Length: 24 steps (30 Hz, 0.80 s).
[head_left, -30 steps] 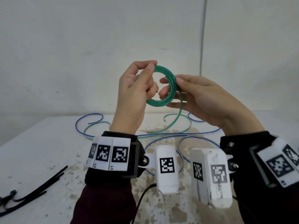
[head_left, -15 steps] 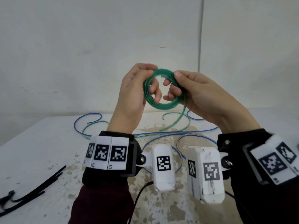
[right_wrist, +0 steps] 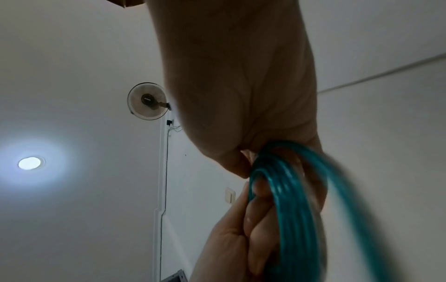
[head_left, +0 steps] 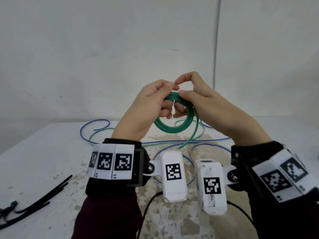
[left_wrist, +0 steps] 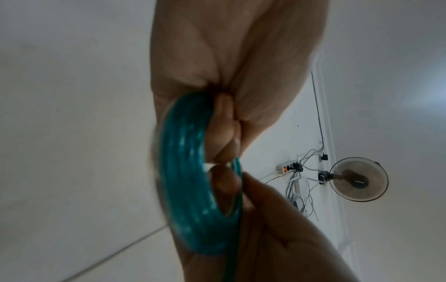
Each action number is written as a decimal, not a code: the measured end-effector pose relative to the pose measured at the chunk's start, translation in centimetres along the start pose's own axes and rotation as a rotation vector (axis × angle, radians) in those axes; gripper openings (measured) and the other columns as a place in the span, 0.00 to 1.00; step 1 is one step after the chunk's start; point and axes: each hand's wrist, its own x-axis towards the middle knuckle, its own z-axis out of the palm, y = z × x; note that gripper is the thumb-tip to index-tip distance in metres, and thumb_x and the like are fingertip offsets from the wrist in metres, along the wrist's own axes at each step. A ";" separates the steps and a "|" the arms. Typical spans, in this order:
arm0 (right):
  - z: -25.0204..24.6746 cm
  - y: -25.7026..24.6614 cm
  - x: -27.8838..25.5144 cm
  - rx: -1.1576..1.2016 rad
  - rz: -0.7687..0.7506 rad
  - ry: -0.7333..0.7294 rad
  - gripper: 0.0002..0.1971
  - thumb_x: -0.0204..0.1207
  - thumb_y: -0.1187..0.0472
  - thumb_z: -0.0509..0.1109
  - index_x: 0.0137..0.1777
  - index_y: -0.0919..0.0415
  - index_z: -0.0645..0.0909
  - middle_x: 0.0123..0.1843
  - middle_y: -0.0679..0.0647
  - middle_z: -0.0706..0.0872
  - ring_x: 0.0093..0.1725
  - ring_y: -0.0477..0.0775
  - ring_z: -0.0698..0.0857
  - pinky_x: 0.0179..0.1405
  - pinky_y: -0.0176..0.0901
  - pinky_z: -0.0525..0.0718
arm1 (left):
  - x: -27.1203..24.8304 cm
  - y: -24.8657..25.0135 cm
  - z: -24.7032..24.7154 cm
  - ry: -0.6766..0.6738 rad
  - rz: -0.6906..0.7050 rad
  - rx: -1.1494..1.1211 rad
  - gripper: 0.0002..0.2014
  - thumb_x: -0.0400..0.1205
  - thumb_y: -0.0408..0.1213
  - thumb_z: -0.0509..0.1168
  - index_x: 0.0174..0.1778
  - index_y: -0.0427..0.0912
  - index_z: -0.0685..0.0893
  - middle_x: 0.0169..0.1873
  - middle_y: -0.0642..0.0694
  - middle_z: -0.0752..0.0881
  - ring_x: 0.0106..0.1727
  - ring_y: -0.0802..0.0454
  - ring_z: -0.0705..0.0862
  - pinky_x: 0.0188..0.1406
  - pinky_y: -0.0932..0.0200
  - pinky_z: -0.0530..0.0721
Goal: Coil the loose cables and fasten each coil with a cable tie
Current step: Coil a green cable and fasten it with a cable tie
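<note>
Both hands hold a green cable coil [head_left: 170, 129] in the air above the table. My left hand [head_left: 151, 102] grips its upper left part with curled fingers, and my right hand [head_left: 198, 99] pinches the top of it. A loose green tail [head_left: 190, 136] hangs from the coil toward the table. The left wrist view shows the coil [left_wrist: 185, 183] edge-on between the fingers of both hands. From the right wrist the coil [right_wrist: 296, 213] looks blurred. Loose blue cables [head_left: 96, 124] lie curled on the table behind. Black cable ties [head_left: 43, 199] lie at the front left.
The white table [head_left: 43, 161] has worn brown patches and stands against a white wall. A thinner green cable [head_left: 100, 133] lies among the blue ones. The wrist views show a wall fan [left_wrist: 357, 179] and a power strip [left_wrist: 287, 167].
The coil has come down and tilted flatter. My right hand has moved over its top, wrapping the tail round, and the free tail is shorter, its end lifted off the table.
</note>
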 end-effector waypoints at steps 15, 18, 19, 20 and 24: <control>-0.2 1.0 0.3 0.098 0.013 -0.062 0.11 0.84 0.66 0.61 0.59 0.65 0.83 0.49 0.59 0.89 0.46 0.50 0.87 0.53 0.42 0.87 | 0.7 0.5 -1.2 0.510 0.218 -0.247 0.08 0.89 0.34 0.52 0.45 0.40 0.72 0.16 0.55 0.63 0.16 0.57 0.58 0.22 0.63 0.71; -0.4 1.1 0.3 0.129 0.026 -0.085 0.11 0.84 0.65 0.61 0.58 0.64 0.84 0.48 0.58 0.89 0.44 0.49 0.86 0.52 0.41 0.87 | 0.7 0.5 -0.9 0.516 0.207 -0.264 0.08 0.89 0.34 0.52 0.45 0.41 0.72 0.15 0.55 0.63 0.16 0.57 0.58 0.23 0.62 0.72; -0.5 1.1 0.2 0.146 0.036 -0.108 0.12 0.84 0.64 0.60 0.58 0.63 0.84 0.47 0.56 0.88 0.44 0.49 0.86 0.51 0.41 0.87 | 0.8 0.5 -0.8 0.523 0.203 -0.275 0.08 0.89 0.35 0.52 0.44 0.41 0.72 0.15 0.55 0.63 0.16 0.57 0.59 0.23 0.62 0.72; -0.5 1.2 0.2 0.166 0.047 -0.133 0.13 0.85 0.63 0.58 0.58 0.62 0.84 0.47 0.54 0.88 0.45 0.49 0.85 0.50 0.42 0.86 | 0.8 0.5 -0.5 0.531 0.201 -0.285 0.09 0.89 0.35 0.52 0.44 0.41 0.72 0.15 0.55 0.63 0.16 0.57 0.59 0.24 0.62 0.72; -0.3 1.3 0.3 0.303 0.052 -0.128 0.15 0.88 0.59 0.52 0.51 0.60 0.81 0.46 0.53 0.84 0.45 0.50 0.81 0.44 0.42 0.84 | 0.9 0.4 0.5 0.529 0.210 -0.309 0.11 0.89 0.36 0.51 0.42 0.41 0.72 0.16 0.56 0.65 0.17 0.58 0.60 0.25 0.63 0.70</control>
